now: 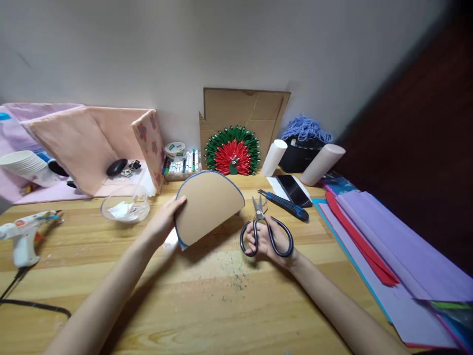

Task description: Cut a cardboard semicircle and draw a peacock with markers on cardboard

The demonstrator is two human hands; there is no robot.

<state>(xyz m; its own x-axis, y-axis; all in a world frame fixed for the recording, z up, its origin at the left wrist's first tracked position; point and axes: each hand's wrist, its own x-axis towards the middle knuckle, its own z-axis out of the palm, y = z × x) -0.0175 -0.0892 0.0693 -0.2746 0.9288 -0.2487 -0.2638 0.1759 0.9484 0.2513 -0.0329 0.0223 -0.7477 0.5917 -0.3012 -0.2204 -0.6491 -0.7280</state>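
In my left hand [167, 217] is a half-round piece of cardboard [210, 207], gripped at its left edge and tilted above the table. A blue line runs along its curved rim. My right hand [271, 239] holds black-handled scissors [259, 213], its fingers through the loops. The blades point away from me and stand a little apart, to the right of the cardboard and not touching it. Small dark scraps [238, 276] lie scattered on the wood below. Just beyond the scissors rests a black and blue utility knife [284, 204].
A white glue gun [24, 236] and a clear bowl [125, 209] are on the left. Behind stand a pink fabric-covered box [74, 148], markers [185, 162], a red and green peacock [232, 153] and white rolls [275, 157]. Coloured sheets [399, 241] cover the right side.
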